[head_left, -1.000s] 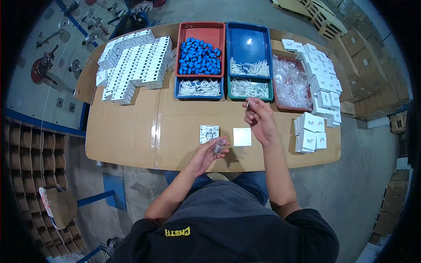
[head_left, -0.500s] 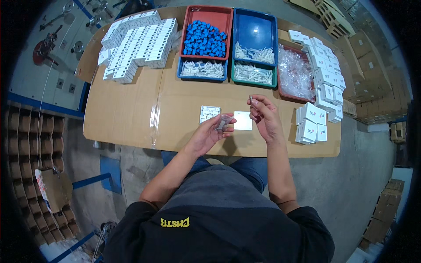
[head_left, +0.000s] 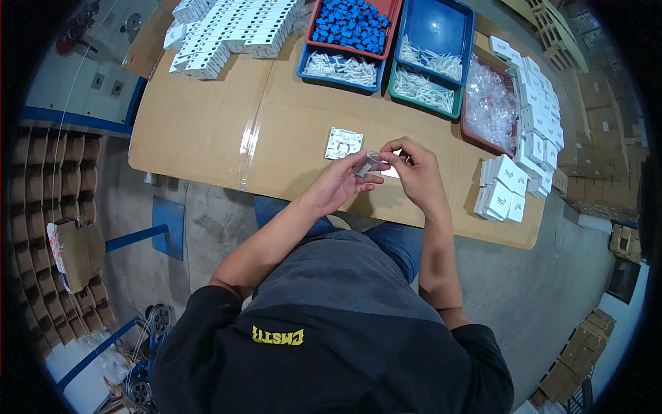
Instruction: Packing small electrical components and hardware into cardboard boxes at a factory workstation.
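Note:
My left hand (head_left: 334,185) is closed around a small clear plastic bag (head_left: 369,164), palm up, over the front of the table. Something pale lies inside the bag, too small to make out. My right hand (head_left: 419,174) has its thumb and fingertips pinched together at the bag's upper edge; whatever sits between them is hidden. Just beyond my left hand a white square plate (head_left: 344,143) with cut-outs lies on the cardboard. Partly covered by my right hand is a plain white square piece (head_left: 391,172).
Along the back stand a red tray of blue parts (head_left: 350,26), blue trays (head_left: 434,31) and a green tray (head_left: 422,101) with white plugs, and a red tray of clear bags (head_left: 489,103). White boxes (head_left: 238,34) fill the far left; stacked white pieces (head_left: 501,186) stand at right.
My right hand has moved left and down to the bag, bringing the small object it pinched earlier out of sight. The view has shifted, so the table appears higher and tilted.

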The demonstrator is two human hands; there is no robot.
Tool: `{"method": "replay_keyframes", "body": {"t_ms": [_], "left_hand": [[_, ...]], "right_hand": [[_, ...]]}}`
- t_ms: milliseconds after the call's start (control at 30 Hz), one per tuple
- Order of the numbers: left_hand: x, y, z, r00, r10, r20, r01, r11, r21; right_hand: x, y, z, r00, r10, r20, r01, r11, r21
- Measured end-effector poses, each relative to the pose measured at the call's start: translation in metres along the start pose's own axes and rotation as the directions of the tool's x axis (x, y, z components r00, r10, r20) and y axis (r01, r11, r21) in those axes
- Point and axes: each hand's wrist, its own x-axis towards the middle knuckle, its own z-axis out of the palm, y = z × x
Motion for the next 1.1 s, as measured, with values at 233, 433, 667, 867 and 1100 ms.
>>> {"method": "replay_keyframes", "body": {"t_ms": [233, 433, 667, 867, 1100], "left_hand": [[0.001, -0.001, -0.001, 1.000, 0.001, 0.000, -0.001, 0.999, -0.048], [0.004, 0.002, -0.001, 0.990, -0.074, 0.123, 0.089, 0.988, -0.125], [0.004, -0.003, 0.007, 0.993, -0.019, -0.114, 0.023, 0.999, 0.029], [0.005, -0.001, 0.006, 0.984, 0.153, -0.095, -0.140, 0.981, 0.134], [0.001, 0.000, 0.005, 0.996, 0.079, -0.048, -0.071, 0.988, 0.137]], "right_hand": [[0.007, 0.014, 0.007, 0.990, -0.126, 0.069, 0.126, 0.992, 0.012], [0.002, 0.004, -0.001, 0.973, -0.186, 0.139, 0.193, 0.980, -0.042], [-0.004, -0.016, -0.010, 0.979, 0.000, 0.206, 0.030, 0.990, -0.140], [0.001, 0.000, -0.001, 0.977, -0.079, 0.198, 0.090, 0.995, -0.047], [0.006, 0.003, 0.006, 0.978, -0.173, 0.120, 0.190, 0.970, -0.150]]}}
